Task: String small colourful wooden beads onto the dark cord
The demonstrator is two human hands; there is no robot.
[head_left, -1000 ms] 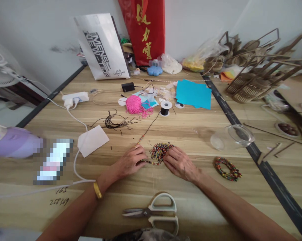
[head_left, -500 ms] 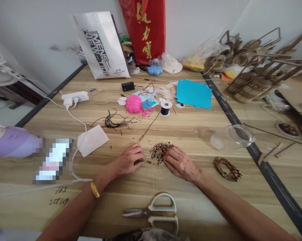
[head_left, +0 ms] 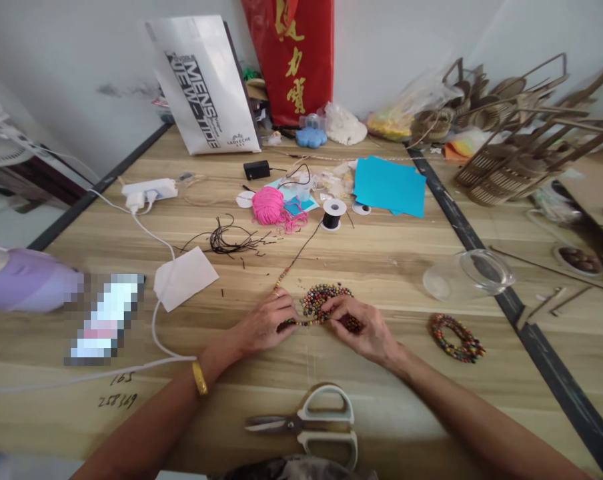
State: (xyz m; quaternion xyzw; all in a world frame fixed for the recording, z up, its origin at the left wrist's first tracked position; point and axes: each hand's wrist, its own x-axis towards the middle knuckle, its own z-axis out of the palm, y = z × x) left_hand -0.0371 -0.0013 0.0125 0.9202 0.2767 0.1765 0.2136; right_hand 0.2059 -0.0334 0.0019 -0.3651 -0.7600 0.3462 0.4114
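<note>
My left hand [head_left: 270, 321] is closed on a string of small multicoloured beads [head_left: 280, 277], resting just left of a loose pile of beads [head_left: 326, 293]. From the string's upper end a black cord leads to a black cord spool [head_left: 332, 215]. Below the pile, a short beaded stretch runs from my left fingers to the fingertips of my right hand [head_left: 364, 330]. Those fingertips are pinched on the string's end at the pile's lower edge; the exact grip is too small to make out. My right hand's palm partly covers the pile.
White-handled scissors [head_left: 301, 423] lie near the front edge. A coiled bead strand [head_left: 456, 338] and a clear plastic jar [head_left: 469, 273] are at right. Pink yarn [head_left: 268, 205], blue sheets [head_left: 390, 185] and black cord pieces [head_left: 226, 240] lie farther back. A phone [head_left: 106, 320] and white cable [head_left: 156, 327] are left.
My right hand has lifted a little off the pile, and its thumb and fingertips now show in a pinch. My left hand has shifted slightly right with the string.
</note>
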